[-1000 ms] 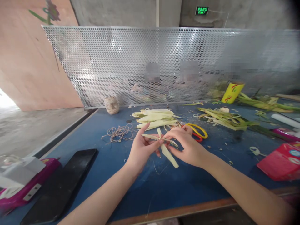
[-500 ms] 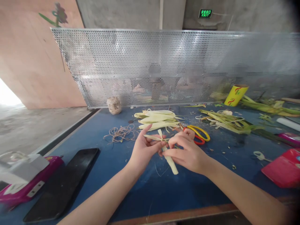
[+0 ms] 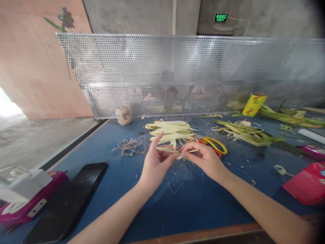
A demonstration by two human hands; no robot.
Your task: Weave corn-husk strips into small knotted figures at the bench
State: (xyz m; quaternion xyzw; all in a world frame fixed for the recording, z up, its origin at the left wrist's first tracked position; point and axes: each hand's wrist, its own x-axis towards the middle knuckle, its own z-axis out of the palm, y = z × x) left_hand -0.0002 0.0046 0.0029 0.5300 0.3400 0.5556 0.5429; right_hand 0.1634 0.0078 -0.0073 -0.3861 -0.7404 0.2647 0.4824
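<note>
Both hands meet over the middle of the blue table (image 3: 193,200). My left hand (image 3: 155,164) pinches a small bundle of pale corn husk strips (image 3: 165,149) between thumb and fingers, index finger raised. My right hand (image 3: 205,160) pinches the same bundle from the right, with a thin strip end (image 3: 189,152) sticking out over its fingers. Just behind the hands lies a pile of pale husk strips (image 3: 171,130).
Yellow and red scissors (image 3: 215,145) lie right of the hands, a tangle of brown twine (image 3: 130,145) to the left. A black phone (image 3: 66,201) and pink device (image 3: 25,200) sit front left, red packet (image 3: 306,184) at right. Green husks (image 3: 246,132), a perforated metal screen (image 3: 177,71) with people behind.
The long husk strip that hung down below my hands has been drawn up out of sight. My right hand has turned and moved up slightly against the left.
</note>
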